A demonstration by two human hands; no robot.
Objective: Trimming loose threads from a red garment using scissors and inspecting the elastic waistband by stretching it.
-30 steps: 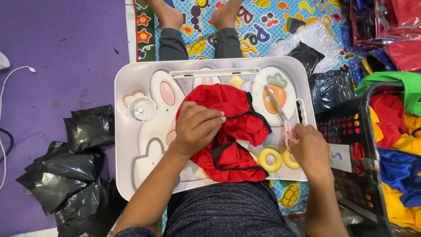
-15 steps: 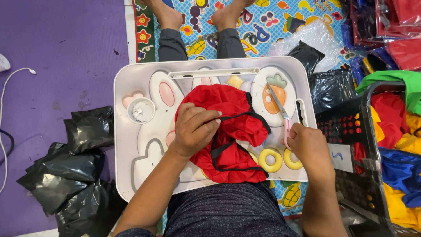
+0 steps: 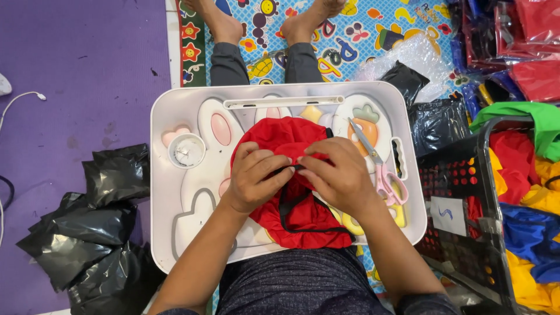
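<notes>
Both hands meet at the middle of the surface [image 3: 175, 233]: my left hand [image 3: 256, 178] and right hand [image 3: 338, 175] pinch the black trim of the red cloth [image 3: 291, 213], pressing it flat. Scissors [image 3: 379, 166] lie at three o'clock, within reach.

Bare forearms; bare feet; grey trousers; dark speckled top.
</notes>
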